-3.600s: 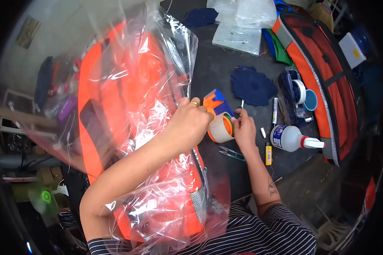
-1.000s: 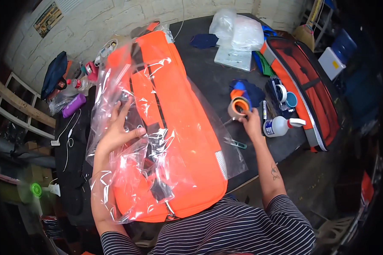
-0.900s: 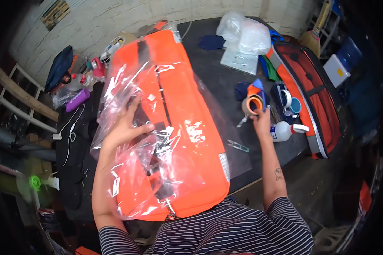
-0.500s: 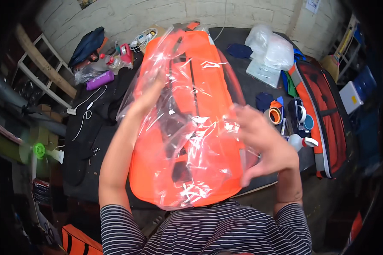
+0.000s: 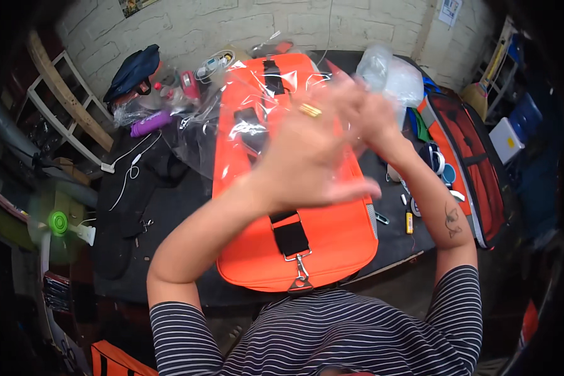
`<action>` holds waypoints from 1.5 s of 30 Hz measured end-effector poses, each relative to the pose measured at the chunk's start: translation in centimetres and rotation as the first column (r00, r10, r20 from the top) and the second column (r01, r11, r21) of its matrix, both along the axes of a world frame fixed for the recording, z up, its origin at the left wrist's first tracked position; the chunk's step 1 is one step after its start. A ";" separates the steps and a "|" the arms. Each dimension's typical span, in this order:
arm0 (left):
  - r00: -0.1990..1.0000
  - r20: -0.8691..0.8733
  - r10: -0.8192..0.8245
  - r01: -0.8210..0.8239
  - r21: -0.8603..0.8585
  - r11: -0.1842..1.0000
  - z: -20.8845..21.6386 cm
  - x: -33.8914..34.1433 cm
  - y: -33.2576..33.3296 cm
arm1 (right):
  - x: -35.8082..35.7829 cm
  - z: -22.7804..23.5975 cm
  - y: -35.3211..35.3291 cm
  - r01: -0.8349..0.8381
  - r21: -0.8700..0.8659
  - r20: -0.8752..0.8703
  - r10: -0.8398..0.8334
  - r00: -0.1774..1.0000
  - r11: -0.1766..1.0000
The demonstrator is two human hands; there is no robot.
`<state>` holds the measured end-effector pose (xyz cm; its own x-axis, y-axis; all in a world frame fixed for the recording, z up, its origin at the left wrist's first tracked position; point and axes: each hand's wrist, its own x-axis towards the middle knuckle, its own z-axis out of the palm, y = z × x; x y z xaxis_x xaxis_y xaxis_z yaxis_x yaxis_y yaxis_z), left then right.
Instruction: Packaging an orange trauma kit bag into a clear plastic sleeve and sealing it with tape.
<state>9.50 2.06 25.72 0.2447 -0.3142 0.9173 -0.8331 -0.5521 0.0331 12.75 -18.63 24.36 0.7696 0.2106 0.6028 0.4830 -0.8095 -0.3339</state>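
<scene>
Two hands hang blurred above the table. The left hand (image 5: 307, 160), a gold ring on one finger, is open with fingers spread; the right hand (image 5: 373, 109) lies just past it at one o'clock, its fingers too smeared to tell whether they pinch the clear plastic bag (image 5: 257, 88). Beneath them lies the orange bag (image 5: 332, 241) — smooth, rectangular, a black strap and metal clip at its near end — flat on the dark table (image 5: 182, 210). The crinkled, glossy film now covers only its far end, at twelve o'clock; half a second ago it wrapped the whole bag, held up in both hands. At three o'clock — an open orange-and-black case (image 5: 476, 156).
</scene>
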 end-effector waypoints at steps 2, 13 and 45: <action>0.984 -0.177 -0.009 0.062 0.292 0.954 0.0 0.3 -1.3 | 1.9 2.9 -0.3 0.000 0.093 -0.199 0.018 0.980 0.996; 0.894 0.019 0.447 -0.446 -0.034 0.894 6.7 2.8 10.0 | 3.2 5.5 -4.9 -0.221 0.727 0.132 0.184 0.974 0.650; 0.623 -0.645 0.442 0.374 0.742 0.556 -8.2 -6.3 1.9 | 15.1 -12.0 -3.3 0.097 -0.103 -0.569 -0.138 0.811 0.990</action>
<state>3.22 3.93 17.50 0.6651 -0.7120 -0.2251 -0.7027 -0.6988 0.1340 27.89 -21.94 12.33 0.9924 0.1188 0.0321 0.1201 -0.8775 -0.4642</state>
